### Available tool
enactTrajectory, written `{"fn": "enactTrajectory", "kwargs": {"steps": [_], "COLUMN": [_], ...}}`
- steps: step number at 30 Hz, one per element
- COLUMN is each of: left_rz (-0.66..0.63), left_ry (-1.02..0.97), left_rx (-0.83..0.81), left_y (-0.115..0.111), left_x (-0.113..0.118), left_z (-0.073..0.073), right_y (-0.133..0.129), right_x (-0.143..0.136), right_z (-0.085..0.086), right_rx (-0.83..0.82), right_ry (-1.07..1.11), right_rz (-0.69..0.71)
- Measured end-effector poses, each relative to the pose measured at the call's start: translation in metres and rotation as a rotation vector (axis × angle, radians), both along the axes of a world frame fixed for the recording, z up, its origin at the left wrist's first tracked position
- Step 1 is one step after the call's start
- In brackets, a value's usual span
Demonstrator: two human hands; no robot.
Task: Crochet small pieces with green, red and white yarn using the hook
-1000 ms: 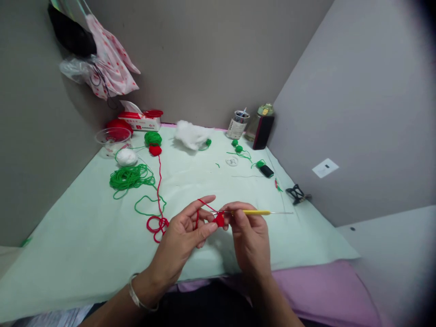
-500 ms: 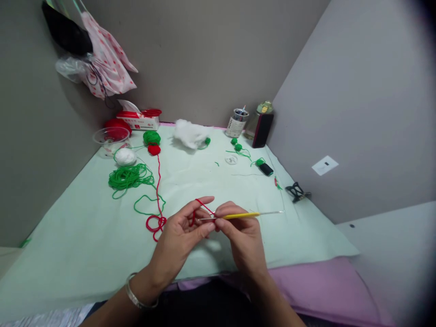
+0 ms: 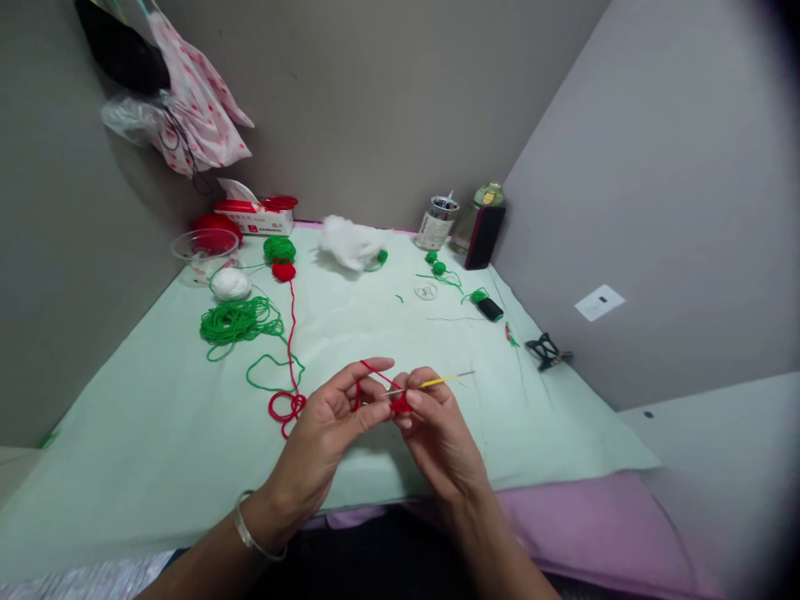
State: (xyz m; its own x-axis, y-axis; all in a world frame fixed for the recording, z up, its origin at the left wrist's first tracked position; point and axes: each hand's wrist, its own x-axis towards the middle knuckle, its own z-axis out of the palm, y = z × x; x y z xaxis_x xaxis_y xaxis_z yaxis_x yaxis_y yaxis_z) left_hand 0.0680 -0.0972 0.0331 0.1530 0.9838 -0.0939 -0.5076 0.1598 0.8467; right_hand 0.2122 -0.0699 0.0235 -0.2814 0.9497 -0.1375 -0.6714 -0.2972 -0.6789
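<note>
My left hand [image 3: 337, 412] pinches a small piece of red crochet work [image 3: 401, 403], with red yarn [image 3: 378, 372] running over its raised index finger. In my right hand [image 3: 441, 425] is a crochet hook [image 3: 439, 381] with a yellow handle, its metal tip pointing left at the red piece. The fingertips of both hands almost meet around the work. From a small red ball [image 3: 283, 271] the strand runs down the cloth to red loops [image 3: 286, 407] left of my left hand.
Green yarn [image 3: 241, 322], a white ball [image 3: 231, 284] and a clear tub [image 3: 206, 247] lie left. White stuffing [image 3: 350, 242] sits at the back. A pen can [image 3: 436, 223], phone [image 3: 485, 237], black case [image 3: 490, 309] and black clip [image 3: 547, 352] are on the right.
The hook has turned in my right hand and less of its yellow handle shows. My right hand has tilted, and more of the red piece is visible between the fingers.
</note>
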Motion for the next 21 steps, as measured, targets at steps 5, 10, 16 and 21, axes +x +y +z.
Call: {"fn": "enactTrajectory", "kwargs": {"steps": [5, 10, 16, 21], "left_rz": [-0.014, 0.011, -0.041, -0.069], "left_ry": [-0.088, -0.081, -0.139, -0.149], "left_rx": [-0.027, -0.022, -0.009, 0.004], "left_y": [0.0012, 0.0029, 0.0019, 0.0005], "left_x": [-0.0002, -0.0004, -0.003, -0.0051], "left_z": [0.0016, 0.0015, -0.0003, 0.0005], "right_y": [-0.0007, -0.001, -0.0025, -0.0034], "right_x": [-0.0028, -0.0031, -0.0015, -0.0014], "right_z": [-0.0027, -0.0055, -0.0083, -0.0061], "right_rx": [-0.093, -0.084, -0.085, -0.063], "right_ry": [0.14, 0.136, 0.109, 0.141], "right_rz": [0.041, 0.039, 0.03, 0.04]}}
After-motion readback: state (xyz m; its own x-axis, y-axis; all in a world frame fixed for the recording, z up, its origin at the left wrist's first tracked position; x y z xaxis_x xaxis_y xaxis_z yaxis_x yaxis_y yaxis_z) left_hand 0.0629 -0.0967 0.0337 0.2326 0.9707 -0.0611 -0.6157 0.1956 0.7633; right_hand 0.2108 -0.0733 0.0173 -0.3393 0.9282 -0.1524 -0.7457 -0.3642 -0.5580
